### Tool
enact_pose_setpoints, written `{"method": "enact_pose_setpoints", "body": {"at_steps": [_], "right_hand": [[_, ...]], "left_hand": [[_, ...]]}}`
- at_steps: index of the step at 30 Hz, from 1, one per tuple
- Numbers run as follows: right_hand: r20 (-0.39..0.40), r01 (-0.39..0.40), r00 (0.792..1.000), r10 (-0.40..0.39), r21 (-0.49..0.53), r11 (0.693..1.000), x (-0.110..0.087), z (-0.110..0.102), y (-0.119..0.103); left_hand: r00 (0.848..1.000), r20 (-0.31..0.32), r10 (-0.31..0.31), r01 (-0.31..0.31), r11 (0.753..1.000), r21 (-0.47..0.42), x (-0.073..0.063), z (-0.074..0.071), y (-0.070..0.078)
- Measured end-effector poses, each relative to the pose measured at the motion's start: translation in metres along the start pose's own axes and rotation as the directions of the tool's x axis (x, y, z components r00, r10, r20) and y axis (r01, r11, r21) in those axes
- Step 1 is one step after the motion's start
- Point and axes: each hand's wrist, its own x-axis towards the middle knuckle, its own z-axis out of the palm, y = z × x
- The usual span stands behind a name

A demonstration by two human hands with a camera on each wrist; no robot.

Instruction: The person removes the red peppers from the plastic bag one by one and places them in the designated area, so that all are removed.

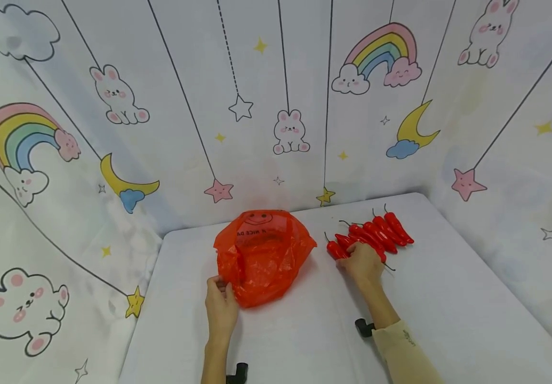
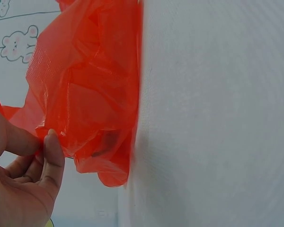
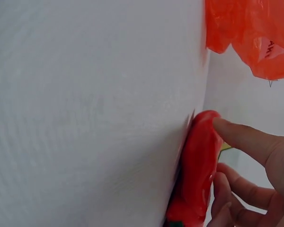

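Note:
A red plastic bag (image 1: 268, 266) stands puffed up on the table, with a printed smiley and reversed lettering near its top. My left hand (image 1: 222, 306) pinches its near left edge between thumb and fingers; the left wrist view shows the pinched film (image 2: 90, 94) close up. To the right of the bag lie several red chili peppers (image 1: 376, 234) in a slanted row with thin stems. My right hand (image 1: 364, 264) is at the left end of that row. In the right wrist view, thumb and curled fingers hold a glossy pepper (image 3: 199, 165); the hand partly hides its neighbours in the head view.
The table (image 1: 304, 341) has a white cover. White cloth walls (image 1: 184, 133) printed with rabbits, rainbows and stars rise behind it and at both sides. Black wrist mounts (image 1: 364, 328) show beside the forearms.

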Motion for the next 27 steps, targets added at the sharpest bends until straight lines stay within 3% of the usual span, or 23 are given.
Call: {"method": "enact_pose_setpoints", "body": {"at_steps": [8, 19, 27], "right_hand": [[-0.053, 0.027, 0.998, -0.025, 0.037, 0.999, -0.004, -0.01, -0.018], [-0.142, 0.118, 0.985, -0.102, 0.109, 0.987, -0.01, -0.032, -0.063], [-0.181, 0.237, 0.96, -0.211, 0.133, 0.962, -0.016, -0.046, -0.095]], "left_hand": [[1.0, 0.005, -0.001, 0.001, 1.0, -0.007, 0.001, 0.001, 0.0], [1.0, 0.015, -0.023, 0.023, 1.0, 0.005, -0.002, -0.002, -0.002], [1.0, 0.013, -0.019, 0.019, 1.0, -0.001, -0.001, -0.001, 0.0]]}}
